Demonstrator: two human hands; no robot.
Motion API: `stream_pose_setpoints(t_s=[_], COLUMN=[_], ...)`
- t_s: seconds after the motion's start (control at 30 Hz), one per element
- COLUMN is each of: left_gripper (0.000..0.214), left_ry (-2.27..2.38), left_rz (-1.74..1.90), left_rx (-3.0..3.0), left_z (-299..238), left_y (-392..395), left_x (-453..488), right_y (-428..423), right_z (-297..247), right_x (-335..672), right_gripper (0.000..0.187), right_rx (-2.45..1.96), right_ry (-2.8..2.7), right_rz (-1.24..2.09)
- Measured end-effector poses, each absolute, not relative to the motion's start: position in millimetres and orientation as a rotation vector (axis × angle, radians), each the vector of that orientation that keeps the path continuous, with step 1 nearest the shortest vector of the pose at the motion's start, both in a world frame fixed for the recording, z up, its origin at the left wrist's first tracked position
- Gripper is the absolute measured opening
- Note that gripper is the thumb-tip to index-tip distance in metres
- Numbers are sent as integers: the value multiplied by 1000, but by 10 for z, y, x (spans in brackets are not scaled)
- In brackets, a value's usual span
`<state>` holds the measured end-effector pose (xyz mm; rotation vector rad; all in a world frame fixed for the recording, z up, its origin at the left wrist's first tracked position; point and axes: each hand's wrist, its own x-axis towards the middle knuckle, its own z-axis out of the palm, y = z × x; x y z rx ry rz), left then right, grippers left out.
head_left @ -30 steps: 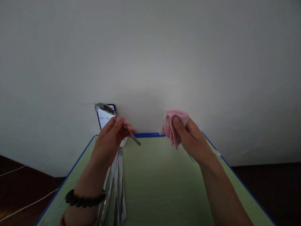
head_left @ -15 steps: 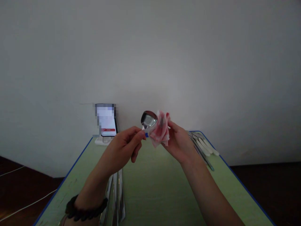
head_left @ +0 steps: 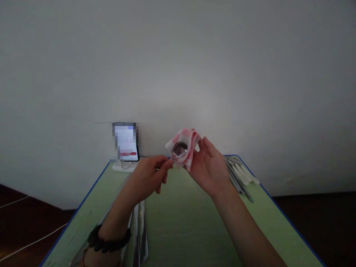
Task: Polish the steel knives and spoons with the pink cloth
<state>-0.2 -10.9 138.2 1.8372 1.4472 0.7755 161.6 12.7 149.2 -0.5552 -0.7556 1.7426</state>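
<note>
Above the far part of the table, my left hand (head_left: 151, 174) pinches a shiny metal spoon (head_left: 180, 149) near the base of its bowl. The bowl points away to the right and lies against a pink and white cloth (head_left: 178, 137). My right hand (head_left: 210, 165) holds that cloth from the right, palm turned up, with the fingers partly hidden behind it. The cloth is bunched and wraps behind the bowl. Under my left forearm lie several long shiny metal pieces (head_left: 139, 237), partly covered by the arm.
On the green table (head_left: 183, 222) with a blue edge, a phone (head_left: 126, 142) leans upright on a white stand (head_left: 122, 167) at the far left. Several utensils with white handles (head_left: 244, 175) lie at the far right. A pale wall (head_left: 178, 66) rises behind the table.
The cloth has moved left and now lies behind and around the spoon's bowl, where before it was beside it. My right palm has turned up more. The bowl has shifted slightly down.
</note>
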Motion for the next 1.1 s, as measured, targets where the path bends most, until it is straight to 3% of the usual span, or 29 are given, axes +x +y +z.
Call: stream_pose_setpoints(t_s=[0.07,0.2,0.47,0.63,0.93,1.1], left_gripper=[36,38,34,35,33,33], left_ry=[1465,1486,1457,1365,1506,1473], left_rz=[778,773,730,532,690,695], left_rx=[1857,1896,2016,2053,2059,2063], left_z=[1371,1375,1415,1439,1306,1302], left_y=[-100,-94,-122,-165,-59,-86], left_x=[1,11,-14,-87,-1,55], right_y=[136,158,246,276,236,244], right_z=[1452,1339,1191,1195,1210,1194], right_x=[1585,1532,1581,1564,1484,1463], right_gripper=[25,44,23,28,39,29], right_rx=[-546,-547,-727,-736,-708,-607], right_ry=[-811,-918,-1108,-984,-1039,-950], right_rz=[1713,1657,1506,1384,1617,1661])
